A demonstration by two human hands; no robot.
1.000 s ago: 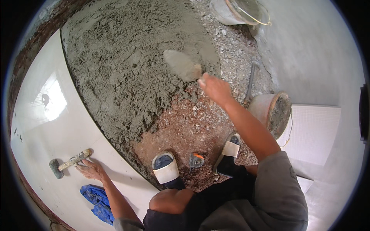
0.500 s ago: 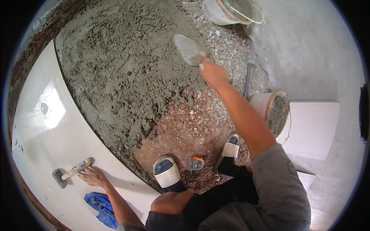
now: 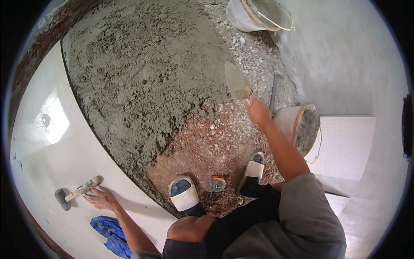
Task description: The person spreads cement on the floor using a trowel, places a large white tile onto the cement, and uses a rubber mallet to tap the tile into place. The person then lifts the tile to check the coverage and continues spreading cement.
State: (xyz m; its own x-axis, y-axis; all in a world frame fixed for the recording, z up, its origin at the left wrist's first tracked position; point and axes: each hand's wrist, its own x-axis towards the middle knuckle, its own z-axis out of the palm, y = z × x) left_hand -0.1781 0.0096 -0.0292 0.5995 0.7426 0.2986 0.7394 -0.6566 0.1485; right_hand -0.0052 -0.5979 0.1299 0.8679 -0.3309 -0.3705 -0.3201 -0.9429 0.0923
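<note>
My right hand [image 3: 260,113] is closed round the handle of a trowel [image 3: 236,81]. The trowel's pointed blade is over the right edge of a bed of rough grey mortar [image 3: 142,82], beside the gravel. On the glossy white tile [image 3: 47,159] at the left, my left hand [image 3: 103,200] rests with its fingers stretched out. Just beyond its fingertips lies a mallet [image 3: 78,192] with a dark head and a mortar-smeared handle. A crumpled blue cloth or bag [image 3: 111,235] is on the tile near my left wrist.
A mortar bucket [image 3: 288,127] stands beside my right forearm, another bucket [image 3: 248,17] at the far right. A tape measure [image 3: 217,184] lies on the reddish soil between my sandals [image 3: 185,195]. A dark bar [image 3: 274,91] leans near the wall. White tiles [image 3: 345,144] stand at the right.
My right hand has drawn the trowel back toward me and to the right, off the middle of the mortar's edge. My left hand stays on the tile by the mallet.
</note>
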